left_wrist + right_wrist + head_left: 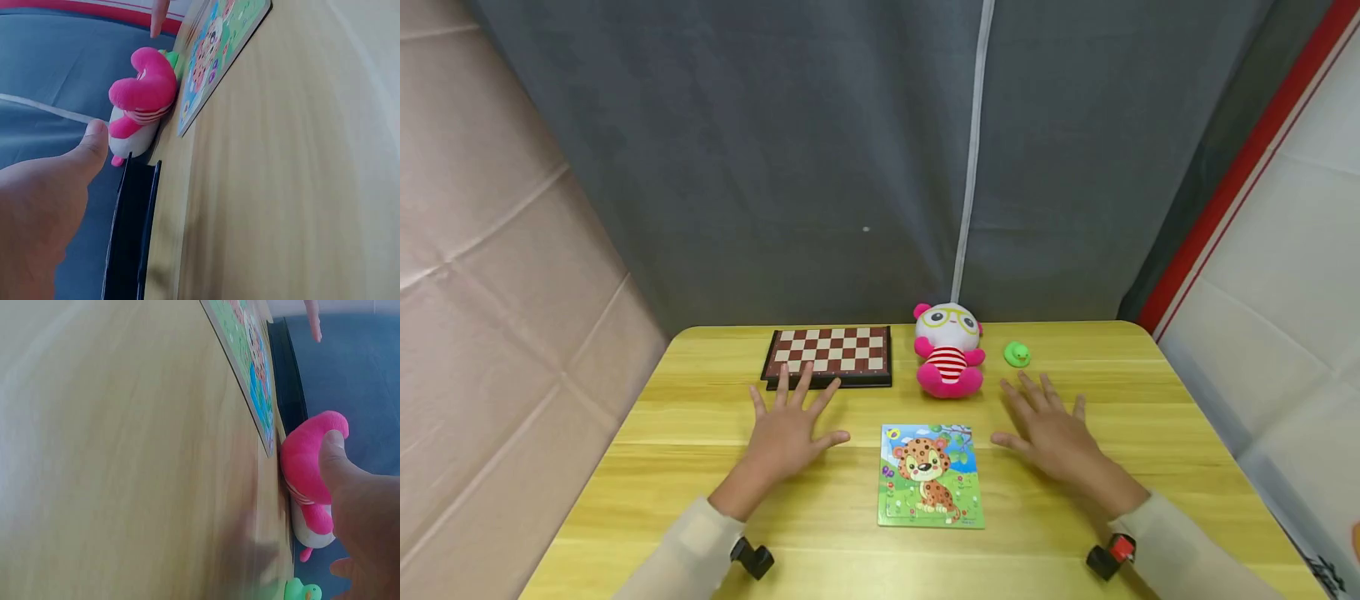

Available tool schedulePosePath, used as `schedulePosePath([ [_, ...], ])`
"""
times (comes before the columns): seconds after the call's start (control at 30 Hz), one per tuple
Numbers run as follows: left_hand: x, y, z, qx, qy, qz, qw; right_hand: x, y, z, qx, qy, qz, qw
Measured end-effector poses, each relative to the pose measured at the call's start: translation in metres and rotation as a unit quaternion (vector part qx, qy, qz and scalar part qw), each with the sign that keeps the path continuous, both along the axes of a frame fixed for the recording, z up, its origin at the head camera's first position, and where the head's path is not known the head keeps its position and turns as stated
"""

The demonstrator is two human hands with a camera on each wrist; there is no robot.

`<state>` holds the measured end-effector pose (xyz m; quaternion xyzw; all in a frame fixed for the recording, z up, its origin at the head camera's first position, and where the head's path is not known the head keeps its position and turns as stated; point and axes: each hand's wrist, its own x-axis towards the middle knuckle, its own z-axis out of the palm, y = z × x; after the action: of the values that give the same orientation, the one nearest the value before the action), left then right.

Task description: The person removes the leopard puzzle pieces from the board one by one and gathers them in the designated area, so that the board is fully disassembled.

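Observation:
My left hand is held over the table with its fingers spread, the fingertips overlapping the near edge of a brown-and-cream chessboard in the head view. Opposite it, my right hand has its fingers spread too and holds nothing; a small green toy duck sits just beyond its fingertips. Between the hands lies a flat, square picture puzzle of a spotted leopard cub. Behind the puzzle is a pink and white plush panda with a red-striped belly. Both thumbs show extended in the wrist views.
The yellow wooden table has its far edge against a dark grey curtain. Pale cloth walls rise at the left and right, the right one with a red stripe. Small black cameras sit at both wrists.

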<state>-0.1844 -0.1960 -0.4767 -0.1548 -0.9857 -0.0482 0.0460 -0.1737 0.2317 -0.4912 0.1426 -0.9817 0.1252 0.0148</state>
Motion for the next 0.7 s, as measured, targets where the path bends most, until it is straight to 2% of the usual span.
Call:
schedulePosePath([
  [0.3,0.015,0.014,-0.004,0.004,-0.001,-0.026,0.9997,0.008,-0.01,-0.003,-0.008,0.006,0.024,0.9997],
  [0.53,0.028,0.023,-0.011,0.001,-0.017,-0.035,0.9992,0.014,-0.02,-0.005,-0.006,0.0,0.041,0.9991],
  [0.7,0.035,0.029,-0.015,0.022,-0.042,-0.049,0.9977,0.019,-0.027,-0.008,-0.011,-0.002,0.054,0.9985],
])
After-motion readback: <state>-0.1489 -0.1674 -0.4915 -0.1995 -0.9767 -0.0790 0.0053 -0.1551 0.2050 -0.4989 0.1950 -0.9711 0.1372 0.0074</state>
